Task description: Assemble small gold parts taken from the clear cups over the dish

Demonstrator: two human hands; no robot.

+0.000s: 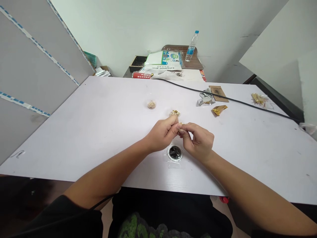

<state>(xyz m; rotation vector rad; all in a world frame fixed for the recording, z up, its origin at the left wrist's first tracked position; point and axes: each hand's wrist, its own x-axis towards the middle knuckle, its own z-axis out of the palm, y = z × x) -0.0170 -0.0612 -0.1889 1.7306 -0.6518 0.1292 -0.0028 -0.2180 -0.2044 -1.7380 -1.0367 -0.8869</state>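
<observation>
My left hand [164,132] and my right hand [198,138] meet fingertip to fingertip above the white table [119,112]. Both are closed, pinching a small gold-coloured piece [182,124]. Fingers cover most of it, so its exact kind is hidden. Just beyond my left hand lies a small heap of gold-coloured bits [175,112]. Below my hands, a round hole with a white rim [175,152] sits in the tabletop, with clear film around it. Farther left stands a small clear bag of thin gold-coloured pieces [151,104].
A black cable [193,88] crosses the table's back right. Near it lie a silver foil packet [206,98], a brown card [219,93], a gold foil packet [219,110] and a bag of gold-coloured pieces [261,100]. Behind stands a water bottle [192,48]. A grey partition [32,56] borders the left.
</observation>
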